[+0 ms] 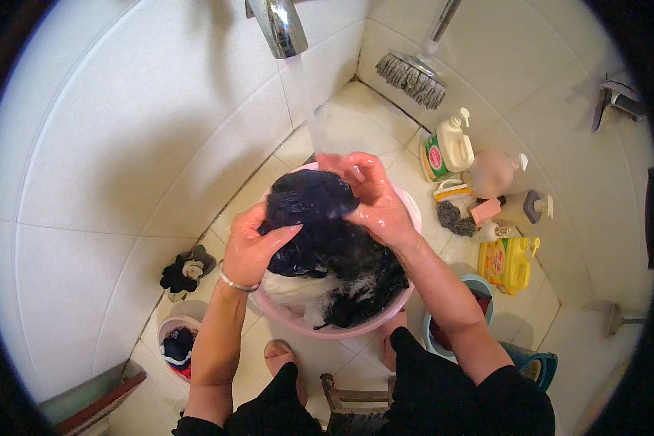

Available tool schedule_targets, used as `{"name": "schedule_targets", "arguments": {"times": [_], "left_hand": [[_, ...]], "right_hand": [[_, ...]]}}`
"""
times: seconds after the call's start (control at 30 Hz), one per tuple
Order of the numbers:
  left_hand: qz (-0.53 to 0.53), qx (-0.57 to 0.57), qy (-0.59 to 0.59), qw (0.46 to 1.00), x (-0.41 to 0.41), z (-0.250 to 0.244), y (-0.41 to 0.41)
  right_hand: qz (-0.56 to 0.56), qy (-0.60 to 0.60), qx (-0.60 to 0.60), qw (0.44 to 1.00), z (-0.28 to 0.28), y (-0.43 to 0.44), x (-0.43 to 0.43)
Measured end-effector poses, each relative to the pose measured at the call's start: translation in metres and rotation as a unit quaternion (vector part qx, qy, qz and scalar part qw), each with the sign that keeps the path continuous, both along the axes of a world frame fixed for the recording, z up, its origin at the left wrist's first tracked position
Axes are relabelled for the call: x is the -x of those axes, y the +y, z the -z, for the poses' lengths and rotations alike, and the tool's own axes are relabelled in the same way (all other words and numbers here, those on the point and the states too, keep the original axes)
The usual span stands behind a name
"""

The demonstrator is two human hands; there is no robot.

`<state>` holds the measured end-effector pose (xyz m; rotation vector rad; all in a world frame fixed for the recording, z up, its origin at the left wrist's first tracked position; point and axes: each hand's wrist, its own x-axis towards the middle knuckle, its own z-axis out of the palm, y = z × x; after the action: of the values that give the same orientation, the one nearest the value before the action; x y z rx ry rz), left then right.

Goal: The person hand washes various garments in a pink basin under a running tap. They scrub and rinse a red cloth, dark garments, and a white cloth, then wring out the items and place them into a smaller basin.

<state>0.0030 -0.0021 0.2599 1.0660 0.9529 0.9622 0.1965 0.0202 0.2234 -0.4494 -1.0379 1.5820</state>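
A wet dark navy cloth [312, 193] is stretched between my two hands above a pink plastic basin [327, 331]. My left hand [250, 245], with a bangle at the wrist, grips its left edge, thumb on top. My right hand [379, 204] holds the right side between thumb and curled fingers. From the chrome faucet [284, 32] a stream of water [303, 98] falls to the raised fingers of the right hand. Under the cloth the basin holds black fabric [368, 294] and white fabric [300, 294] in sudsy water.
Right of the basin stand a cream detergent jug [449, 144], a yellow jug [506, 264], pump bottles, a scrub brush [451, 191] and a blue bucket [477, 283]. A small pail [169, 329] with clothes sits at left. A wooden stool [359, 395] is between my legs. A mop [411, 79] leans in the corner.
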Motion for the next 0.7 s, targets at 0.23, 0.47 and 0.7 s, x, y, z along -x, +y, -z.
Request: {"name": "schedule_targets", "arguments": {"times": [0.23,0.47,0.7], "left_hand": [[-0.171,0.016,-0.317,0.933,-0.013,-0.060,-0.014],[-0.260,-0.001,-0.048,0.964,0.016,0.005,0.001],[-0.190,-0.211,0.455,0.844,0.041,0.179,-0.005]], "right_hand": [[-0.114,-0.424,-0.195,0.877,0.104,-0.025,-0.006],[0.113,0.080,0.450,0.882,0.123,-0.031,-0.022],[0.143,-0.448,0.213,0.857,0.130,-0.022,-0.037]]}}
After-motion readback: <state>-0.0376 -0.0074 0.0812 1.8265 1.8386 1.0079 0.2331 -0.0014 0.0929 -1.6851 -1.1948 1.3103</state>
